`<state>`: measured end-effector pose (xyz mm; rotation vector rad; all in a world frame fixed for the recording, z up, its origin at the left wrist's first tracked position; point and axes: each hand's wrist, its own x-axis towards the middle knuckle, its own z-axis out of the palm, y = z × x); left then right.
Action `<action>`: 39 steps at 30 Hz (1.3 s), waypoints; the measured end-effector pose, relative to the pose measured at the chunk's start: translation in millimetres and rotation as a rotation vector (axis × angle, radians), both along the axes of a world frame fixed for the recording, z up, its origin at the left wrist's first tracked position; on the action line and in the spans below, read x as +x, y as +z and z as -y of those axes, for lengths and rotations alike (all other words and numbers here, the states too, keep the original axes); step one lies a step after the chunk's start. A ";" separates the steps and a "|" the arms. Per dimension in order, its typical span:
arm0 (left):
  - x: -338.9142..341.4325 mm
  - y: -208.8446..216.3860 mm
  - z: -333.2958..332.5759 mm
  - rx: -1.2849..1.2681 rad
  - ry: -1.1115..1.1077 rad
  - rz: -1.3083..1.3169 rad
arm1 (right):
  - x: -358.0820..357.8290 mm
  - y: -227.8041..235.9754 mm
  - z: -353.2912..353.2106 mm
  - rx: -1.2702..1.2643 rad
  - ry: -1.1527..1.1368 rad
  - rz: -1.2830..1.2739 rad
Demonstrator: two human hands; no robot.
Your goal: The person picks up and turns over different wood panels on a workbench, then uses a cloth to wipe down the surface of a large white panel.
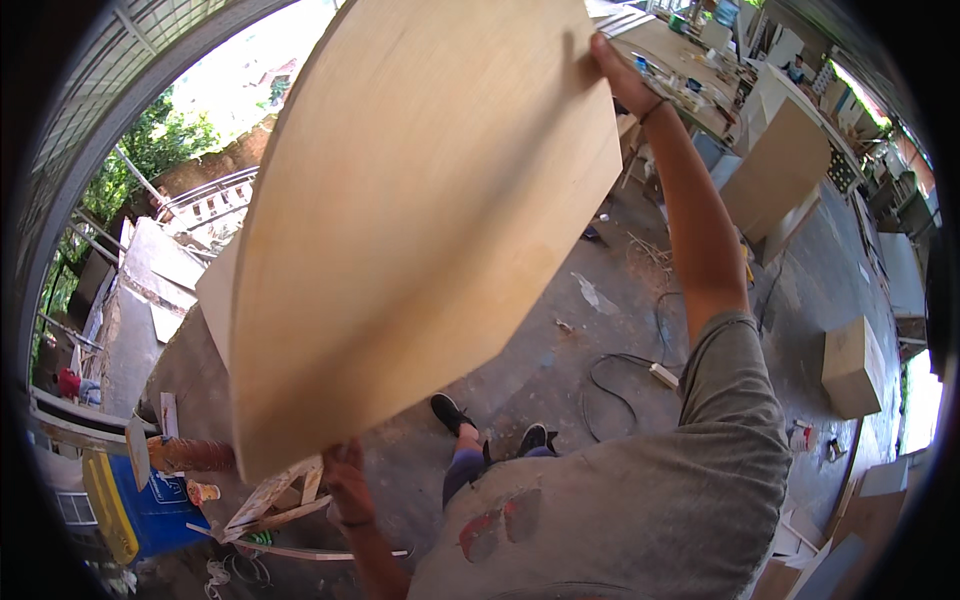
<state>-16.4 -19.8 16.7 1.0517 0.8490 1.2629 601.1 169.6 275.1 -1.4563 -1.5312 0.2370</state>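
Pale wood fills the upper centre of the frame; a large board [420,230] is held up at a tilt above the floor [540,375], w/ both hands at its edges; its right edge, upper right of centre, is clamped in the right hand [622,78], thumb seen, fingers hidden behind; its lower edge, lower left of centre, is gripped by the left hand [346,482], though how far the fingers wrap can't be told b/c they're partly covered.

For a steady hold, weight is best shared btwn both hands, w/ wrists straight & corners guarded from knocks; since much of the view is blocked by the board, footing should be checked; a cord [593,376] & a white power strip [663,376] are seen right of the black shoes [450,411], approx. lower centre; wood scraps [265,503] are seen lower left, near a blue-and-yellow bin [165,500], so the low corner there should be held well up; at right, a box [853,370] & a leaning panel [775,165] should be given room; slow, even tilting is advised, b/c so wide a face is easily swung off balance.
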 end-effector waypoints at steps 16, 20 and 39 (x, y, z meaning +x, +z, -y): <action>136.0 75.6 -62.0 0.206 -0.312 -0.397 | 78.2 -242.4 438.6 0.323 -0.459 -0.899; 182.4 49.0 -66.9 0.115 -0.472 -0.397 | 67.7 -302.3 511.0 0.219 -0.699 -1.008; 365.3 -27.4 -83.5 -0.004 -0.612 -0.313 | 241.7 -286.2 496.1 0.153 -0.890 -0.855</action>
